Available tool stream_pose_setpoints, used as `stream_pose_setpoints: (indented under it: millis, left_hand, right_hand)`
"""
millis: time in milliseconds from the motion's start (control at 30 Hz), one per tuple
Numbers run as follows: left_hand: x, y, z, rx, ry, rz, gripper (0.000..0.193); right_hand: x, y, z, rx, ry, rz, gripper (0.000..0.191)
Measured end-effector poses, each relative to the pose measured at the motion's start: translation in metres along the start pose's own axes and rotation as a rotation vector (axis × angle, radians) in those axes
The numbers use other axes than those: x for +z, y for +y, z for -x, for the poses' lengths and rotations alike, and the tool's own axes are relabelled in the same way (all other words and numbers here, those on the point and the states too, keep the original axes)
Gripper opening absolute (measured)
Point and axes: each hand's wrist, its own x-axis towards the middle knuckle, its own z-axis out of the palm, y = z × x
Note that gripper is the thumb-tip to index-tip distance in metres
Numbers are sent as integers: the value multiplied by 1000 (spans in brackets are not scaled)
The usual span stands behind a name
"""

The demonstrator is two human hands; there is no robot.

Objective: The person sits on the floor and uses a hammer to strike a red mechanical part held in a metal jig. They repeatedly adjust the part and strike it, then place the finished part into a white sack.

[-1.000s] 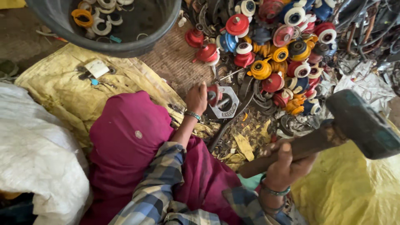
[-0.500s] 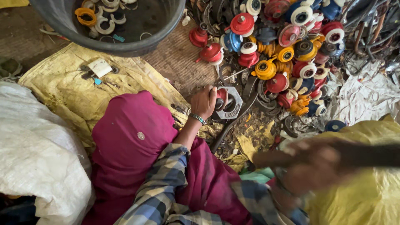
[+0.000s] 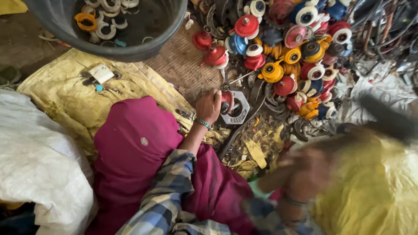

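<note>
My left hand [image 3: 209,105] grips a small red round part [image 3: 227,98] and presses it onto a grey hexagonal metal block [image 3: 241,114] on the ground. My right hand [image 3: 305,174], blurred by motion, is closed round the wooden handle of a hammer [image 3: 383,117]. The dark hammer head hangs blurred at the right, well away from the block. A beaded bracelet sits on my left wrist. My plaid sleeves and a magenta cloth [image 3: 135,143] over my knee fill the lower middle.
A heap of red, blue, yellow and white round parts [image 3: 296,56] lies beyond the block. A black tub [image 3: 130,48] with several rings stands at top left. Yellow sacks [image 3: 65,95] and a white sack [image 3: 35,165] lie at the left. Metal scrap litters the ground.
The hammer swung down to level and has come back up at the right, now blurred. My left hand has stayed on the red part at the block.
</note>
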Motion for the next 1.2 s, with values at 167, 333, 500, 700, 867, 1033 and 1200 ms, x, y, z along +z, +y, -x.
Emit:
stream_pose_setpoints:
  millis: [167,333,500,700,867,1033,1200]
  left_hand:
    - [-4,2,2,49,70,23,35]
    - [-1,6,-2,-7,-14,43,39]
    - [3,6,0,231,136,-155,41]
    - [1,1,0,-4,34,-26,38]
    - [-3,1,1,51,62,5,35]
    - [-5,8,-2,24,10,15,36]
    - [-1,10,-2,128,118,-265,40]
  right_hand:
    - [-42,-31,-60,-163,338,-829,48]
    - [119,-13,-17,286,-218,48,40]
    - [138,32,44,425,-155,-292,23]
    - [2,27,0,193,326,-264,28]
    - [-33,-14,-60,-214,630,-600,36]
    - [116,-24,-17,286,-174,14,47]
    - [146,22,48,577,-160,-207,47]
